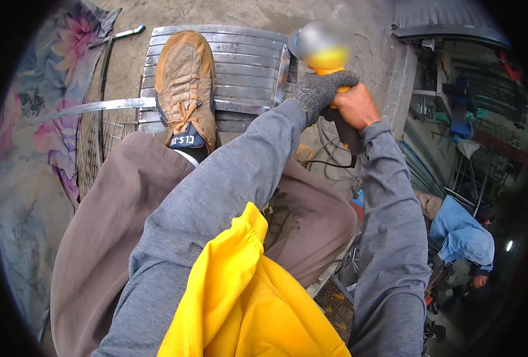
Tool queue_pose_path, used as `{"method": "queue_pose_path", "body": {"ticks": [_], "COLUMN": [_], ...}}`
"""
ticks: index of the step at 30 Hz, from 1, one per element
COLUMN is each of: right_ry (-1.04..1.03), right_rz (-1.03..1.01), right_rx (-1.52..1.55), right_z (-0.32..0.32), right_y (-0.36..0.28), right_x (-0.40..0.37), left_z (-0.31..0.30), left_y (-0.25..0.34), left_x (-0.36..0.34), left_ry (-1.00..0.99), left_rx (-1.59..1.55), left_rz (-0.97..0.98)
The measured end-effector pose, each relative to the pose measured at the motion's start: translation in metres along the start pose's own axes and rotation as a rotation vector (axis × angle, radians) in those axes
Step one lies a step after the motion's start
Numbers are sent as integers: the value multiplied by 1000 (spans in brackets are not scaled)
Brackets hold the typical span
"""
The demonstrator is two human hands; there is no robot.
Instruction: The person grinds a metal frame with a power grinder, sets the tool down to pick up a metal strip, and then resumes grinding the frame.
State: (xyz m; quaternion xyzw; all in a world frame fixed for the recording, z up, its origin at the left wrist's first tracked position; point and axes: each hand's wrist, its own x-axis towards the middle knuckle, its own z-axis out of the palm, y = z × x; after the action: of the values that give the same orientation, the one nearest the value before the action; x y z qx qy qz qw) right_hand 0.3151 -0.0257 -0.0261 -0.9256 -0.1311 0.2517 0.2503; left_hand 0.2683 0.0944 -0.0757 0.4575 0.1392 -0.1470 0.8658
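Note:
A yellow and black power tool, which looks like an angle grinder, is held at the upper middle. My left hand, in a dark grey knitted glove, wraps round its yellow front part. Bare and just behind it, my right hand grips the dark body. The tool's head is blurred, with a disc edge showing on its left. Beside it lies a panel of parallel metal slats, touched at its right end by a short crosswise metal piece. My brown shoe rests on the slats.
A long metal strip sticks out left of the shoe, near a floral cloth. A cable trails behind the tool. Metal stock and racks stand at the right. Another person in a light blue top is at the lower right.

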Motion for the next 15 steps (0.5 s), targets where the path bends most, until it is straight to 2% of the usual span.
{"method": "queue_pose_path", "body": {"ticks": [3,6,8,12,14,15], "right_ry": [-20,-72,-69,-110,-126,-129], "right_rz": [1,-83,-228,-287,-519,-518], "right_rx": [3,-92,-310,-301,-492,-492], "right_z": [5,4,6,5,4,6], "right_y": [0,6,11,12,11,7], "right_x": [1,7,13,13,11,10], "left_z": [-2,-2,-1,-2,-6,-8], "left_y": [-2,-1,1,0,0,-1], "left_x": [-2,-1,-1,-5,-4,-3], "left_ry": [18,25,26,43,17,-13], "left_rx": [8,1,2,33,46,60], "left_rz": [-30,-58,-66,-36,-10,18]}}
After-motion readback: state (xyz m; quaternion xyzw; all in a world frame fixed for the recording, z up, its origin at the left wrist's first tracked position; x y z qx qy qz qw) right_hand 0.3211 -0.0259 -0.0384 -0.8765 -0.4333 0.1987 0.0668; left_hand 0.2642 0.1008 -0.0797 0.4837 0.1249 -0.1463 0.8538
